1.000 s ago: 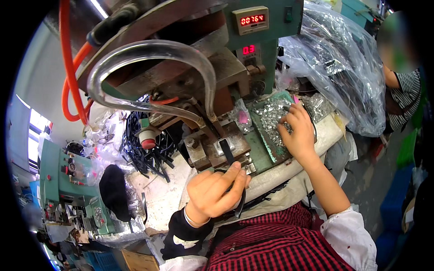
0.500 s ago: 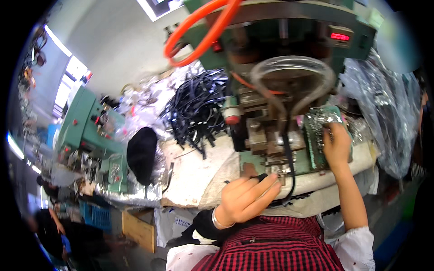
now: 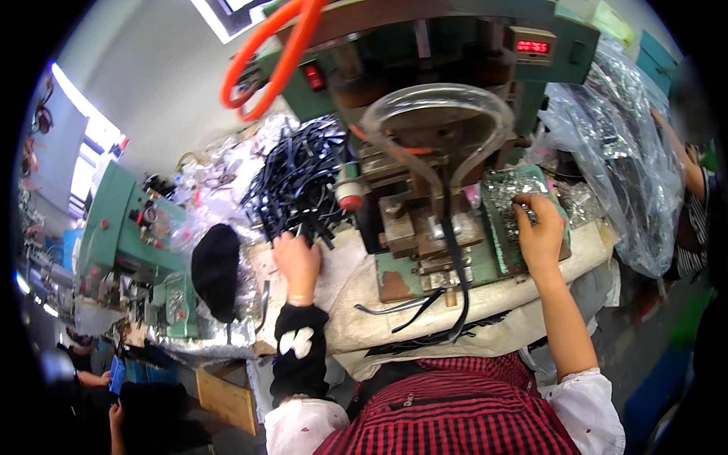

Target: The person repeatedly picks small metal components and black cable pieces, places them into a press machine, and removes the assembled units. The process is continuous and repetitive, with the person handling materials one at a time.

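Observation:
My left hand (image 3: 297,262) reaches to the near edge of a heap of dark glasses temples (image 3: 297,178). Its fingers curl down at the strip ends; whether one is gripped is hidden. Over a green tray of small shiny metal parts (image 3: 506,193), my right hand (image 3: 541,231) has thumb and fingertips pinched together; anything between them is too small to name. Between the hands stands a green press with a metal fixture (image 3: 432,227). Two loose glasses temples (image 3: 415,307) lie in front of it, apart from both hands.
A clear hose (image 3: 440,95) loops over the fixture, with a black tube hanging below. An orange hose (image 3: 262,57) dangles upper left. A black cover (image 3: 216,273) stands left. Clear plastic bags (image 3: 618,152) crowd the right side, beside another person's arm (image 3: 682,163).
My left hand has moved from the front of the fixture leftward and away to the temple heap. Temples now show on the cloth where it was. My right hand stays at the tray.

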Motion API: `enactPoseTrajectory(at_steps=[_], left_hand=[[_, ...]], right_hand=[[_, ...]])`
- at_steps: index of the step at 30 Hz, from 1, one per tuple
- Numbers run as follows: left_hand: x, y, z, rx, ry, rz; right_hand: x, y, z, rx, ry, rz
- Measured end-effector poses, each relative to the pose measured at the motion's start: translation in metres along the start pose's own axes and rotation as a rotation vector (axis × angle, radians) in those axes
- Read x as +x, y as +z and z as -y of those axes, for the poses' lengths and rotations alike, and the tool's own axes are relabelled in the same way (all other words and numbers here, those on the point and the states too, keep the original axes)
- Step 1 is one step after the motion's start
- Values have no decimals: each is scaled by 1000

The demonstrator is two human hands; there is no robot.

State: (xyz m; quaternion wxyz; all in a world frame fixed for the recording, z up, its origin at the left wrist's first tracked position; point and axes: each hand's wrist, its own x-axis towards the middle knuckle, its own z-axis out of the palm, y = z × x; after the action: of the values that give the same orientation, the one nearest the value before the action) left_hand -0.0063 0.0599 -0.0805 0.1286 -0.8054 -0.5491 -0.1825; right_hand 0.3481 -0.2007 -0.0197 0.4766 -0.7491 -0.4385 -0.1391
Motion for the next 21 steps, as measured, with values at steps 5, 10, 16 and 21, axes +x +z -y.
enactPoseTrajectory(at_steps=[5,10,16,21], left_hand=[[-20,-32,15,-379,-20,372],[-26,-90,10,-698,-227,526],[-20,-68,-6,-1020,-286,87],[-33,-129,-72,-1403,-236,-116]], right_hand=[[-31,-45,-12,126,305,-96],[-9,-42,46,366,68,66],[6,14,103,881,263,160],[2,16,112,1066,433,146]])
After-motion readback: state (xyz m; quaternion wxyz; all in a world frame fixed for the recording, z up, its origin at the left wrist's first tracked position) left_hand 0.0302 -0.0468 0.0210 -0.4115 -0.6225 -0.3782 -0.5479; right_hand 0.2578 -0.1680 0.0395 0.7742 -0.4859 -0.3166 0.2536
